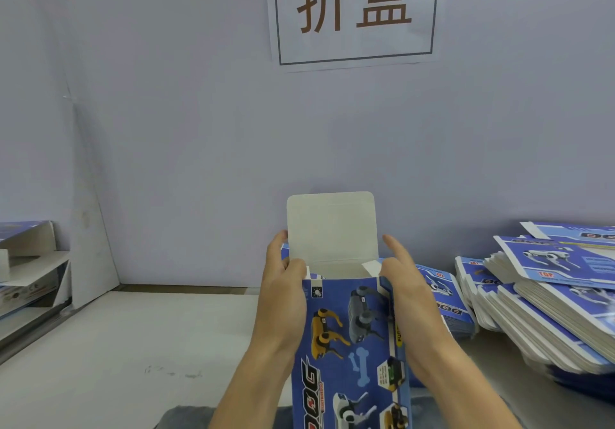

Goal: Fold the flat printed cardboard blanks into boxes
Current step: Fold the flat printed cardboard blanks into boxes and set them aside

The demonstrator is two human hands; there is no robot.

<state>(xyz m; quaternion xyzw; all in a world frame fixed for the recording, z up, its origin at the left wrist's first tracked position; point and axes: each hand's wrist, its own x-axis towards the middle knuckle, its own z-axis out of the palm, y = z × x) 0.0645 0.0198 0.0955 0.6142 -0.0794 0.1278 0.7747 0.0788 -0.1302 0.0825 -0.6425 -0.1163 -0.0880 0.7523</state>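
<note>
Box [349, 345]: blue printed carton with robot dogs and a bone, held upright over the near edge of the table, between both hands; opened into a tube, top end unclosed.
Top flap [331, 229]: white inner face, standing straight up from the far wall of the box, rounded corners.
Side flaps: small white tab [371, 267] showing at the right of the opening; left one mostly hidden behind the thumb.
Left hand [283, 292]: raised from below, forearm slanting up from the bottom edge; palm against the left wall of the box, thumb curled over the top left corner, fingers wrapped behind and reaching up beside the flap. Clamped on the box.
Right hand [409, 292]: forearm slanting up from the bottom right; palm along the right wall, thumb hooked over the top right corner, index finger stretched straight up and away beside the flap. Gripping the box.
Flat blanks [545, 299]: thick fanned stacks of the same blue print, at the right edge of the table, well apart from the box; one smaller pile [446, 299] just behind the right hand.
Table [133, 345]: pale grey surface, scuffed near the middle.
Sign [354, 9]: white sheet on the wall with two brown characters inside a dark frame.
Left edge: folded cartons [26, 262] stacked in the far left corner, partly cut off.
</note>
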